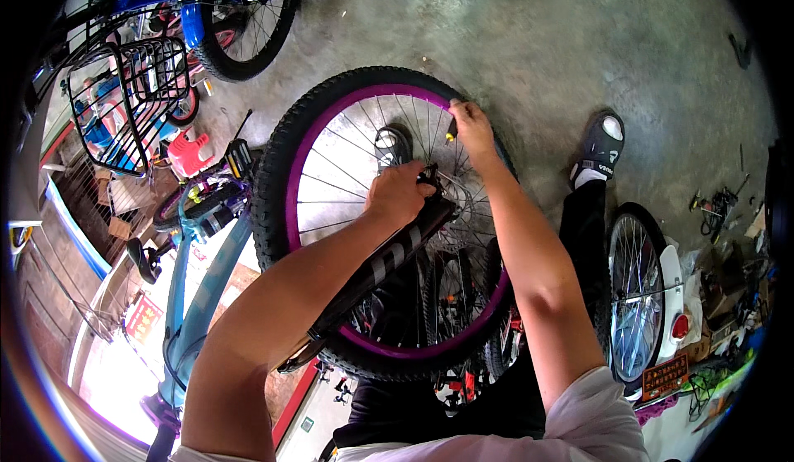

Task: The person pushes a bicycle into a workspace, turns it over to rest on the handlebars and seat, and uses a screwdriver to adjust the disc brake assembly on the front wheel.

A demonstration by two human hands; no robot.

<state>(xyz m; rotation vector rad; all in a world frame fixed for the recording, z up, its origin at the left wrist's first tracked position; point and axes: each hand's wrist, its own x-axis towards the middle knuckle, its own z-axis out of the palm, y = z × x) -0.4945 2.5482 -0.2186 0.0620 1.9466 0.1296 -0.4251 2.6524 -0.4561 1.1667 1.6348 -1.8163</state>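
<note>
1. Well, the purple-rimmed wheel (295,189) is right before me, probably placed close for easy reach.
2. My left hand (401,191) curls closed at the upper end of the black tube (389,261), perhaps steadying it.
3. My right hand (473,131) narrows at the wheel's upper edge, beside a small black-and-yellow piece (452,131); whether it grips that, I cannot tell.

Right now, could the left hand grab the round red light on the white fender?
Probably not without moving: the left hand is curled near the upper end of the dark tube, and the right arm crosses between it and the red light.
</note>
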